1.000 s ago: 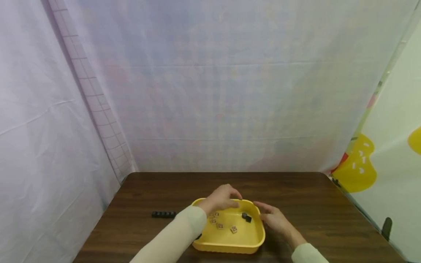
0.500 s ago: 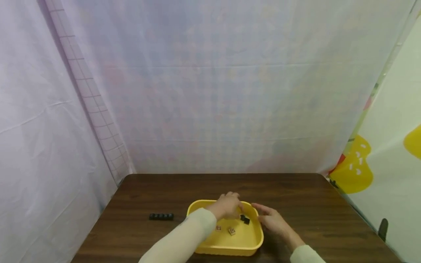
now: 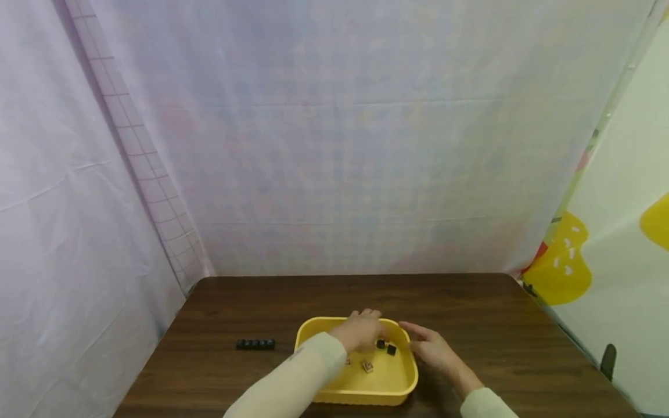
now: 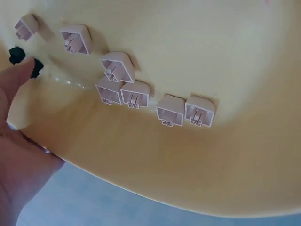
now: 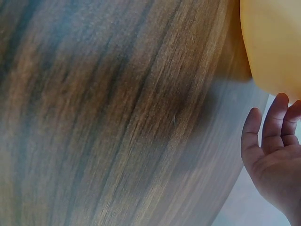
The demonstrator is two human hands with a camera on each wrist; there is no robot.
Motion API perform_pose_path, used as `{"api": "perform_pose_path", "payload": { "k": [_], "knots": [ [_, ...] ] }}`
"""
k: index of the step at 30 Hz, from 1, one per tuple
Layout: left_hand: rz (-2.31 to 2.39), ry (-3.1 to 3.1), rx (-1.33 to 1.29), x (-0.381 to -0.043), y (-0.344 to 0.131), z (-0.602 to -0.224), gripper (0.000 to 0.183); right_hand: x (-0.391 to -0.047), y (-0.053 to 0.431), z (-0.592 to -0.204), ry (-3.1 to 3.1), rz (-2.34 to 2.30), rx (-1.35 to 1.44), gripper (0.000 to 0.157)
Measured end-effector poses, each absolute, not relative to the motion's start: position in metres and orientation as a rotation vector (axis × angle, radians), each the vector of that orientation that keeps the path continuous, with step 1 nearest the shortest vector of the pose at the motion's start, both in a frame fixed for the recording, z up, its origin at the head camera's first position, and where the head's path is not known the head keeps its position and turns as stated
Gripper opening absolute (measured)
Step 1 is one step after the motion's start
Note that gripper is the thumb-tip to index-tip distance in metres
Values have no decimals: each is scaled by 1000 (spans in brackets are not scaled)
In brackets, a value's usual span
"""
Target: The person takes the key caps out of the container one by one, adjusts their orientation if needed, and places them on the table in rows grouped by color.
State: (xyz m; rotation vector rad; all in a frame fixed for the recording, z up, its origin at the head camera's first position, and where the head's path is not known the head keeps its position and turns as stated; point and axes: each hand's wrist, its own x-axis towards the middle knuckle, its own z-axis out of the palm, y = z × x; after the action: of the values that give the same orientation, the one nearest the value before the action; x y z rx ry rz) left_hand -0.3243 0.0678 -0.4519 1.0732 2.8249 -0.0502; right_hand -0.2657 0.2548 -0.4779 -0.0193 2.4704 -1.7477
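Note:
My left hand (image 3: pixel 360 331) reaches down into a yellow tray (image 3: pixel 360 397), above its floor. One of its fingers (image 4: pixel 19 75) touches or nearly touches a black keycap (image 4: pixel 36 68); I cannot tell which. A second black keycap (image 4: pixel 17 55) lies close by, both near the tray's right end in the head view. Several pale pink keycaps (image 4: pixel 117 67) lie with their hollow undersides showing, some along the tray wall; one pink keycap (image 3: pixel 367 366) shows on the tray floor. My right hand (image 3: pixel 431 348) is at the tray's right rim with fingers loosely extended, holding nothing.
A row of black keycaps (image 3: pixel 255 344) stands on the dark wooden table (image 3: pixel 209 377), left of the tray. White patterned curtains (image 3: pixel 345 145) hang behind and at both sides of the table.
My left hand has lowered into the tray, toward the black keycaps. These two have shifted slightly apart. The right hand stays by the rim.

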Motion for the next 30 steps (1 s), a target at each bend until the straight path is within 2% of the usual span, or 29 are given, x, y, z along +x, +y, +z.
{"api": "perform_pose_path", "payload": {
  "k": [9,17,26,30],
  "knots": [
    [-117,2852,1095,-325,67,-458,27,-264,254,-476,2444,-1767,-34,54],
    [-307,2890,1164,-328,70,-465,11,-264,254,-474,2484,-1714,-8,54],
    [-95,2883,1111,-325,64,-452,20,-263,252,-473,2447,-1756,-11,55],
    [-88,2909,1184,-324,57,-446,19,-262,252,-473,2472,-1743,2,55]
  ]
}}
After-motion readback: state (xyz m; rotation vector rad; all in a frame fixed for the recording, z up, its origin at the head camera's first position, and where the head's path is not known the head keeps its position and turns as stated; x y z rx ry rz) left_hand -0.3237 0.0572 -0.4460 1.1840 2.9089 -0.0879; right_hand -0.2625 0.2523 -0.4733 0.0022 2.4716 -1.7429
